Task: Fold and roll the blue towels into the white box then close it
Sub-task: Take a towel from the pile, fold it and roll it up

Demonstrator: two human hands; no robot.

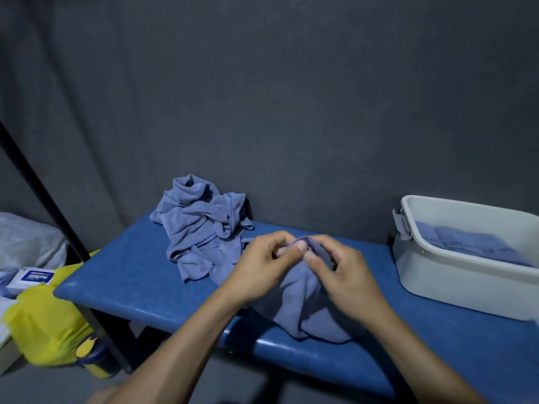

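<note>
Two hands hold up a blue towel.
The left hand (262, 266) and right hand (344, 275) pinch the top of the towel (303, 310) near the counter's (131, 275) front edge. More towels (201, 228) are piled at the back edge. The white box (455, 275) sits open at the right end.

Two bare forearms, no sleeves, left hand (259, 266), right hand (347, 275), short trimmed nails

We've got a blue padded bench (140, 275) against the grey wall. Left of the white box (455, 275), which sits at the bench's right end, lies a crumpled pile of blue towels (201, 228); one more blue towel (306, 310) rests nearer the front edge.
</note>
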